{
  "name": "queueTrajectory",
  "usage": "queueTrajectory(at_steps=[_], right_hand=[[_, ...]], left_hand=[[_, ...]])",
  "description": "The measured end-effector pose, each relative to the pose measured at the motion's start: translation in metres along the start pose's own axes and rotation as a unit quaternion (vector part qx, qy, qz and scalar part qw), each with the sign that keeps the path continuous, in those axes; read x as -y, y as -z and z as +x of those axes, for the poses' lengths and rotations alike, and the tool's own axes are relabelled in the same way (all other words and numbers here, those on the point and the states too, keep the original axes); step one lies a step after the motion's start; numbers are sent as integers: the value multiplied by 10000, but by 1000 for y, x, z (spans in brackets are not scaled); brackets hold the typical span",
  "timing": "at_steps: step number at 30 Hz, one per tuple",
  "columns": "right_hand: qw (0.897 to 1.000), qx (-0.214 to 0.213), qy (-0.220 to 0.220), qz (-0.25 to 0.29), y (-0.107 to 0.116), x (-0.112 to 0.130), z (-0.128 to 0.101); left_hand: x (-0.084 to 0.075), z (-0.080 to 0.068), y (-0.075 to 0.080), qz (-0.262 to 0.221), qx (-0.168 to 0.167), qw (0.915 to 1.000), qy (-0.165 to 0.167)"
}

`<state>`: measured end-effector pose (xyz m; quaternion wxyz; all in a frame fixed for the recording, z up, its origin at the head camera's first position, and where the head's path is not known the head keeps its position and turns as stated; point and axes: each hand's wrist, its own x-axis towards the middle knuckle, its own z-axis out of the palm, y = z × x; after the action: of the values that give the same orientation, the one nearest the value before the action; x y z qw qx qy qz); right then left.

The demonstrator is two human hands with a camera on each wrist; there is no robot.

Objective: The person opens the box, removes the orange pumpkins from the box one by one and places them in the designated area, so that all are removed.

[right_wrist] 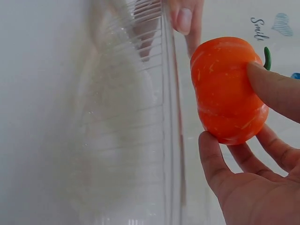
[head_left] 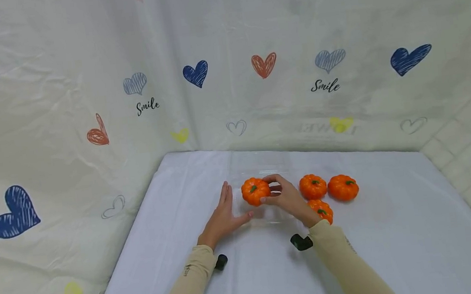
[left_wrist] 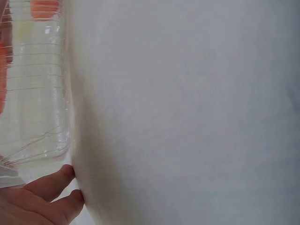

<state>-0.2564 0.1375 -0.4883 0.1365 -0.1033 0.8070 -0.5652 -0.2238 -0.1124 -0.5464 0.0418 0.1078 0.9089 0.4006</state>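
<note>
Held pumpkin (right_wrist: 228, 91): orange plastic or foam, can't tell which; semi-gloss skin w/ faint pale flecks, smooth ribs, green stem. Three more pumpkins (head_left: 313, 186) at 3 o'clock of it, same finish. Clear container (right_wrist: 140, 117): thin transparent plastic, glossy, fine ridged lines along the wall, catching glare. Surface (head_left: 399, 225): white cloth cover, matt, fine weave, soft creases. Backdrop (head_left: 64, 112): cream sheet w/ printed hearts, slight sheen, wrinkled. Sleeves (head_left: 341, 255): beige knit fabric, matt, smooth.
</note>
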Motion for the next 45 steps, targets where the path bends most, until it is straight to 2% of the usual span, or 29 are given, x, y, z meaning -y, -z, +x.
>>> queueTrajectory(at_steps=[5, 12, 25, 32, 39, 45], right_hand=[[9996, 0, -70, 281, 9, 3, -5], [9997, -24, 242, 69, 20, 4, -12], [9998, -180, 77, -46, 56, 4, -33], [9995, -310, -33, -68, 67, -3, -40], [9989, -436, 144, 62, 78, -10, -51], [9985, -520, 56, 135, 88, -9, -61]], left_hand=[[-1, 1, 1, -26, -6, 10000, 26], [-1, 3, -1, -18, 59, 9999, 104], [-3, 1, 0, 70, -42, 10000, -55], [-1, 0, -2, 55, 52, 9999, 98], [0, 0, -2, 7, -6, 10000, 70], [1, 1, -3, 59, -63, 10000, -38]])
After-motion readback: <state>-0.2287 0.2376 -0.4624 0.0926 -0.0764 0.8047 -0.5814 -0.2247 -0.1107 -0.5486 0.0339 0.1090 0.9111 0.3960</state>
